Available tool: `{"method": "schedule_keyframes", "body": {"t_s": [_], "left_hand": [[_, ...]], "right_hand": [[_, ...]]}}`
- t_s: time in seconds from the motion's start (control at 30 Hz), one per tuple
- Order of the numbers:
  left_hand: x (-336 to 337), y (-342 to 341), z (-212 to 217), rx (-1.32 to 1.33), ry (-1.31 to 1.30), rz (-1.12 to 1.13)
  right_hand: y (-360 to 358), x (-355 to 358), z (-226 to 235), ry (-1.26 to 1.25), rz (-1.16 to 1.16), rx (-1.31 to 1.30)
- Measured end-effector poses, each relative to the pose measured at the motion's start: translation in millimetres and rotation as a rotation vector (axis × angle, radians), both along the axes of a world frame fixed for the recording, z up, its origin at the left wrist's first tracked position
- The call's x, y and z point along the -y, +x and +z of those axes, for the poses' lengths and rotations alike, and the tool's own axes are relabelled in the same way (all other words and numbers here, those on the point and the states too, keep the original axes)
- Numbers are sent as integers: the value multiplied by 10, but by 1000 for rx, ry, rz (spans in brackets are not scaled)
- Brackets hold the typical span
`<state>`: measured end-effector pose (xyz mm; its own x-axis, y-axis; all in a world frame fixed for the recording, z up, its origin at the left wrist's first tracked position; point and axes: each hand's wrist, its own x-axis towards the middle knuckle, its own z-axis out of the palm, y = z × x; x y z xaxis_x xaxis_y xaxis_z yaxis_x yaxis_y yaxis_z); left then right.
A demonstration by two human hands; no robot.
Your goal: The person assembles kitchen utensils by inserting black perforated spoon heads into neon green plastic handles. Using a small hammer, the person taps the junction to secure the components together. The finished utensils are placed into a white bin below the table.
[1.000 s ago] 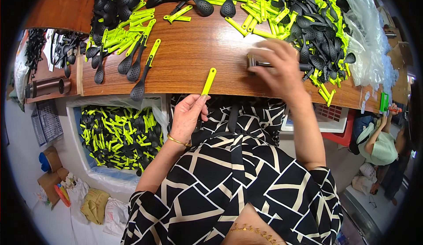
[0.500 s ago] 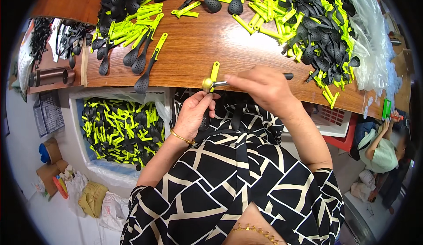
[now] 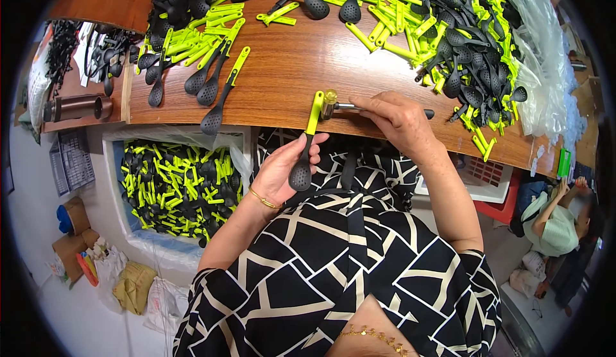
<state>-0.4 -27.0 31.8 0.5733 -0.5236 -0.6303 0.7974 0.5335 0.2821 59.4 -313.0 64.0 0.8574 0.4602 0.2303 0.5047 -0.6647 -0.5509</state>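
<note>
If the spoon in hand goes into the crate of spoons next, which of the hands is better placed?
Left, I'd judge: the left hand holds the spoon and is nearer the crate, while the right hand is occupied with the hammer.

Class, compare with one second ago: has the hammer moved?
Yes: judged against the table, the hammer has moved left and nearer the front edge.

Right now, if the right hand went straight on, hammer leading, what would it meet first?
Likely the lime-green handle of the black spoon in the left hand; the hammer head, ahead of the right hand, appears right beside it. Depth is unclear; they may touch.
</note>
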Motion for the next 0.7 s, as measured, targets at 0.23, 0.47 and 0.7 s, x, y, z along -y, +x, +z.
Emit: {"method": "schedule_keyframes", "body": {"t_s": [0.23,0.47,0.7], "left_hand": [[-24,-38,-94,298,364,22],[-13,7,-57,372,543,0],[-22,17,-41,415,573,-24]], "right_hand": [[-56,-122,297,174,-33,20],[-72,-239,135,-55,138,98],[15,-36,106,-91,31,-81]]}}
